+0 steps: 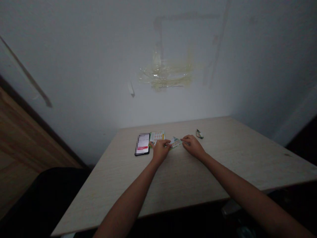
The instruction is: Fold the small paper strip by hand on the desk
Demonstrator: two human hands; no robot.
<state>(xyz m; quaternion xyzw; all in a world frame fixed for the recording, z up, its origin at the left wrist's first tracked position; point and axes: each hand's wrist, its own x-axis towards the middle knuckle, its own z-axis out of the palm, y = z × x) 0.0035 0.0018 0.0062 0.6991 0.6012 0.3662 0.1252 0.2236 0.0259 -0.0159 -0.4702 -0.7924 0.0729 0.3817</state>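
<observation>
Between my two hands is a small piece of folded printed paper [175,142], white and green with a pointed top. My left hand [161,150] pinches its left end, and my right hand [193,145] pinches its right end with thumb and fingertips. Just behind my left hand lies a flat printed sheet [157,136] in green and white, partly covered by that hand. A phone [143,144] with a lit screen rests to the left of it. Farther back on the right sits a small folded paper piece [199,134], apart from both hands.
All of this is on a pale wooden table [119,185] whose back edge meets a grey wall [99,66]. Yellowed clear tape [168,74] sticks to the wall. A dark chair-like shape [54,188] and a wooden panel [29,138] stand at the left.
</observation>
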